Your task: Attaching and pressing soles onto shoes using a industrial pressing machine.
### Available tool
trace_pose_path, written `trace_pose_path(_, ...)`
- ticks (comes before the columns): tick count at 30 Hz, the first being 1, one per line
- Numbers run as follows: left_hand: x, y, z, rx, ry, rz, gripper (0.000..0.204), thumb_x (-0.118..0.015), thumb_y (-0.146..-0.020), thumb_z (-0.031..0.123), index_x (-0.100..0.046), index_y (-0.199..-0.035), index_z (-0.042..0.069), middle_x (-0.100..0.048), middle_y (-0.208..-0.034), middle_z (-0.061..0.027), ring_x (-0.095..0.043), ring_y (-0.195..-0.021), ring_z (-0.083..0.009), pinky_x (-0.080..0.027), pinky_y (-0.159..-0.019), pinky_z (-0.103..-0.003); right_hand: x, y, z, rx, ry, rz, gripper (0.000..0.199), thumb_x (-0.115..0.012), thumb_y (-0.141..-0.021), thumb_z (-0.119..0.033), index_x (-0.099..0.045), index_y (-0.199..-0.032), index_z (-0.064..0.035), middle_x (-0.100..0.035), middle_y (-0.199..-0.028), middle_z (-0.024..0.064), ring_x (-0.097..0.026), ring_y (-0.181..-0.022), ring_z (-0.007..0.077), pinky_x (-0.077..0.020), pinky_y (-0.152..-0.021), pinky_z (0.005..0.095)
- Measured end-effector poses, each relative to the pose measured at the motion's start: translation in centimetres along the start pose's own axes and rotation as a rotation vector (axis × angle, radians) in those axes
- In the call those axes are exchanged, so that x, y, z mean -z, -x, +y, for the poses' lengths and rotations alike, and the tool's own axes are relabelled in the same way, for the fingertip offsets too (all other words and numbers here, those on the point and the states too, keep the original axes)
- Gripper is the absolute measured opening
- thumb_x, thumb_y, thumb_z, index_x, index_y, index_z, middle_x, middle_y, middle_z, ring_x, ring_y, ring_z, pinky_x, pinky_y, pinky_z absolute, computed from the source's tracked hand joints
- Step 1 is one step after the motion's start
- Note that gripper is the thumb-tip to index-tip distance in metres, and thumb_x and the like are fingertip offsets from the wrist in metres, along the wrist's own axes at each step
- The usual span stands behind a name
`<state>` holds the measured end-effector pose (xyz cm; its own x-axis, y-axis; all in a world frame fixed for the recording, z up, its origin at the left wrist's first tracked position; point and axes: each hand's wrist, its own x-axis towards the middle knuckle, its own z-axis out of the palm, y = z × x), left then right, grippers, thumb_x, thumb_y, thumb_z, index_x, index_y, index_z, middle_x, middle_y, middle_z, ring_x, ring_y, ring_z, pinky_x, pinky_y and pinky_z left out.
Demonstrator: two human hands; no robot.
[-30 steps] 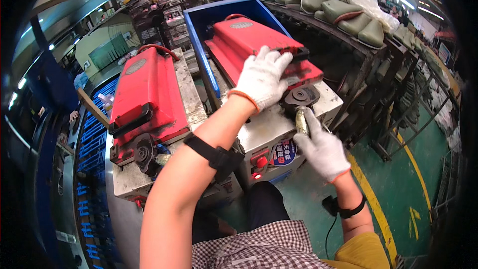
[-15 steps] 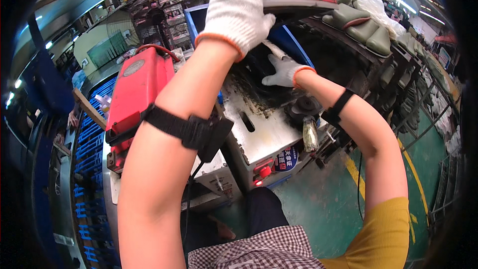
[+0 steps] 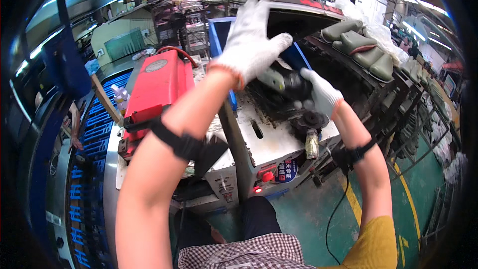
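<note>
My left hand [image 3: 249, 42], in a white knitted glove with an orange cuff, is raised over the blue-walled box [image 3: 299, 59] of a machine. Its fingers are stretched out, somewhat blurred, and it holds nothing. The raised lid [image 3: 318, 11], dark underneath and red on top, stands just beyond it. My right hand [image 3: 322, 92], gloved alike, is wrapped round the black end of a black and grey-green thing [image 3: 273, 78] over the blackened machine top. Its thumb is above and its fingertips are below. Blur hides what kind of thing that is.
A red machine housing [image 3: 158, 82] stands to the left, beside blue racking [image 3: 107, 114]. Green shoes [image 3: 361, 45] line a rack at the right. A dark round knob [image 3: 309, 119] with a wrapped handle sticks out near the machine's right edge. Another person's hand [image 3: 77, 142] shows far left.
My left hand has come away from the lid's edge, fingers still stretched. My right hand has drawn back rightward out of the box with the black and grey-green thing.
</note>
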<state>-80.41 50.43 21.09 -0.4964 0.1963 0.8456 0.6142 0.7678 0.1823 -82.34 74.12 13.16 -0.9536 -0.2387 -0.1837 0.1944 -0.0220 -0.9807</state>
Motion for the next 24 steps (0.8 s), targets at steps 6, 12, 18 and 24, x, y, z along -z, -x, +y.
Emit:
trace_pose_path(6,4.7,16.3,3.7,0.963,1.138,0.142,0.043,-0.062,-0.107,0.044,-0.061,-0.133,0.01,-0.066,-0.115,-0.0005,-0.06,-0.106,-0.0111,-0.05,-0.096,-0.033,-7.1,9.1,3.6,0.121,-0.271,-0.354,0.053,-0.044,-0.109,-0.049,-0.063,-0.136,-0.0086,-0.074,-0.094,0.0041,-0.066,-0.061,0.0152,-0.0488,-0.047,0.0268)
trace_pose_path(12,12.6,23.8,8.8,0.979,1.441,0.452,0.031,-0.078,-0.095,0.019,-0.066,-0.122,0.009,-0.07,-0.108,0.0014,-0.067,-0.101,-0.0093,-0.052,-0.094,-0.028,-15.1,13.4,11.9,0.426,-0.191,-0.422,0.076,-0.044,-0.109,-0.061,-0.046,-0.156,-0.0016,-0.062,-0.144,0.0109,-0.062,-0.127,0.0218,-0.0504,-0.107,0.039)
trace_pose_path(18,26.3,33.8,7.3,1.15,1.341,0.82,0.023,-0.072,-0.091,0.016,-0.066,-0.113,0.011,-0.066,-0.101,0.0,-0.065,-0.091,-0.0111,-0.052,-0.083,-0.025,-23.5,10.4,13.1,1.065,0.687,-0.348,0.047,-0.052,-0.107,-0.012,-0.053,-0.151,0.0036,-0.057,-0.153,0.0166,-0.054,-0.139,0.0282,-0.0354,-0.121,0.0398)
trace_pose_path(24,35.5,47.6,-7.6,1.437,0.638,1.048,0.04,-0.08,-0.079,0.02,-0.069,-0.115,0.006,-0.07,-0.1,-0.0049,-0.066,-0.087,-0.0165,-0.055,-0.081,-0.036,-26.6,6.3,18.3,1.202,0.695,-0.058,0.027,-0.055,-0.102,-0.003,-0.071,-0.123,0.0054,-0.073,-0.116,0.0184,-0.067,-0.109,0.0327,-0.0498,-0.102,0.042)
